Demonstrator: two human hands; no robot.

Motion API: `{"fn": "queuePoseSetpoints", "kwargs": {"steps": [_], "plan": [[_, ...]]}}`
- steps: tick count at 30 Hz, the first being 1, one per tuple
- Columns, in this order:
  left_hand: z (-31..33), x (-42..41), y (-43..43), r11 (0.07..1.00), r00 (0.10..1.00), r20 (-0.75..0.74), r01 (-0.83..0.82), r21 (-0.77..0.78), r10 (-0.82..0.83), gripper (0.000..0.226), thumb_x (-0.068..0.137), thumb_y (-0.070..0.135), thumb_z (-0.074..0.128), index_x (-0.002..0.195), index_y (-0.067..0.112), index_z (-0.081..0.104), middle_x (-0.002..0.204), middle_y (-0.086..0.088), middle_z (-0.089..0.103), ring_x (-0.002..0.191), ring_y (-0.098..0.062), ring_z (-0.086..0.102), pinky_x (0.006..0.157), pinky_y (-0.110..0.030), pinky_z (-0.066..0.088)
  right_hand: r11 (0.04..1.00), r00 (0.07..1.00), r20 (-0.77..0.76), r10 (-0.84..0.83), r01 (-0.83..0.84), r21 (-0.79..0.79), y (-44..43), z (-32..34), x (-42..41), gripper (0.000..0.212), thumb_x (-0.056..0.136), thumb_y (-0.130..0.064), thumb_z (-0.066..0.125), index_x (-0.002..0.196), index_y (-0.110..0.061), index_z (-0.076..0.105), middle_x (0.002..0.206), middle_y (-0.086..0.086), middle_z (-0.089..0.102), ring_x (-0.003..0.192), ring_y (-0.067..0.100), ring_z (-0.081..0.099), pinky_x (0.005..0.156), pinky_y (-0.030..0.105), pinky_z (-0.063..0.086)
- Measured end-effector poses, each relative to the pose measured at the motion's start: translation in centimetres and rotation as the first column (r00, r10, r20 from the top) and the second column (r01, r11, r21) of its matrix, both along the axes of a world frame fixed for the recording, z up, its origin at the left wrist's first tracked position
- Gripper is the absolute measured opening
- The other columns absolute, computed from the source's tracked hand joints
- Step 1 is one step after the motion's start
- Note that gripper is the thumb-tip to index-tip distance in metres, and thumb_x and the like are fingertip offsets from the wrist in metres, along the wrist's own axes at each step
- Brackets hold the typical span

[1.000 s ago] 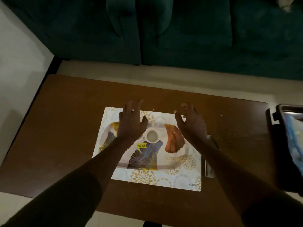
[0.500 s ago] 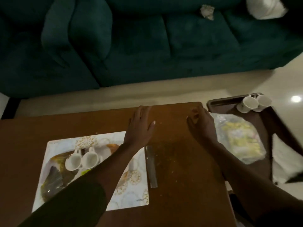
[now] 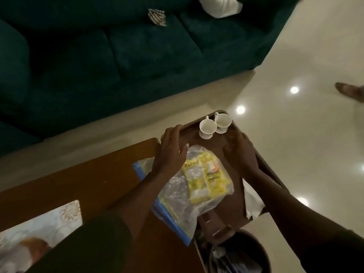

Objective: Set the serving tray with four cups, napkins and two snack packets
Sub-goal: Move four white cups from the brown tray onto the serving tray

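A brown tray (image 3: 234, 201) stands to the right of the wooden table (image 3: 78, 182). Two white cups (image 3: 214, 126) sit side by side at its far end. A yellow snack packet (image 3: 204, 178) in clear plastic lies in the tray's middle, with a blue-edged clear packet (image 3: 173, 213) overlapping the tray's left side. A white napkin (image 3: 253, 205) lies at the tray's right edge. My left hand (image 3: 170, 152) hovers open over the tray's far left corner and the plastic. My right hand (image 3: 240, 152) hovers over the tray just short of the cups, fingers apart, holding nothing.
A patterned placemat (image 3: 49, 223) lies on the table at lower left. A dark round bin (image 3: 236, 253) stands below the tray. A dark green sofa (image 3: 118, 56) fills the far side. Another person's foot (image 3: 350, 91) rests on the shiny floor at right.
My view has swung right, from the placemat with its cups to the tray. Both hands have moved right with it and are now over the tray, still holding nothing.
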State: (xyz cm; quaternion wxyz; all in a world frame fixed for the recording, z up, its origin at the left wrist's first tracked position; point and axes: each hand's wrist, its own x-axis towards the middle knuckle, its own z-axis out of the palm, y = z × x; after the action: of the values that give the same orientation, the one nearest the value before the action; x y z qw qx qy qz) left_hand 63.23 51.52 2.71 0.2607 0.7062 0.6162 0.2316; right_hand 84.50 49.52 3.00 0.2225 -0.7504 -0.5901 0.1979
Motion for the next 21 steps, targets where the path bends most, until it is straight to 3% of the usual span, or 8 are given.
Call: {"fn": "queuePoseSetpoints", "kwargs": {"steps": [5,10,14,17,21], "plan": [[-2.8,4.5,2.5,0.997,1.0,-0.021,0.0,-0.08,-0.002,0.068,0.087,0.024,0.065,0.145,0.016,0.031,0.146,-0.007,0.041,0.133,-0.027,0.04,0.107,-0.036,0.032,0.996,0.998,-0.048,0.042,-0.046,-0.078,3.2,-3.0,3.5,0.042,0.078,-0.013,0.06,0.118,-0.005,0.049,0.116,0.017,0.057,0.11,0.038,0.052,0.076,0.03,0.034],[-4.6,7.6,4.5,0.99,0.999,0.034,0.019,-0.138,-0.014,0.076,0.079,0.018,0.073,0.144,0.018,0.033,0.146,-0.005,0.043,0.134,-0.025,0.04,0.107,-0.037,0.037,0.991,0.98,-0.151,0.131,-0.129,0.022,7.0,-4.2,3.4,0.068,0.067,-0.048,0.057,0.126,-0.015,0.048,0.125,0.007,0.058,0.113,0.026,0.052,0.085,0.028,0.036],[-5.4,9.7,6.3,0.992,0.995,0.098,0.018,-0.129,-0.005,0.076,0.079,0.011,0.072,0.145,0.014,0.035,0.145,-0.008,0.043,0.13,-0.025,0.044,0.102,-0.039,0.041,0.959,0.959,-0.003,0.285,-0.285,-0.011,9.4,-5.4,4.1,0.067,0.072,-0.034,0.068,0.134,-0.023,0.045,0.138,0.0,0.046,0.119,0.033,0.047,0.085,0.038,0.047],[-6.3,11.0,7.2,0.994,0.998,0.055,0.03,-0.107,-0.024,0.072,0.082,0.008,0.069,0.145,0.017,0.035,0.148,-0.006,0.038,0.131,-0.025,0.042,0.102,-0.034,0.042,0.924,0.923,0.078,0.377,-0.37,-0.096,10.7,-6.6,4.3,0.07,0.074,-0.028,0.071,0.137,-0.022,0.043,0.143,0.002,0.04,0.124,0.036,0.043,0.092,0.049,0.049],[-7.6,11.8,7.1,0.997,0.999,0.027,-0.031,-0.075,0.033,0.057,0.082,0.013,0.068,0.135,0.022,0.049,0.141,-0.006,0.044,0.123,-0.027,0.047,0.095,-0.031,0.041,0.941,0.931,0.144,0.334,-0.323,-0.097,11.2,-7.1,3.9,0.062,0.078,-0.025,0.067,0.136,-0.026,0.047,0.145,0.001,0.041,0.121,0.037,0.041,0.09,0.044,0.048]]}}
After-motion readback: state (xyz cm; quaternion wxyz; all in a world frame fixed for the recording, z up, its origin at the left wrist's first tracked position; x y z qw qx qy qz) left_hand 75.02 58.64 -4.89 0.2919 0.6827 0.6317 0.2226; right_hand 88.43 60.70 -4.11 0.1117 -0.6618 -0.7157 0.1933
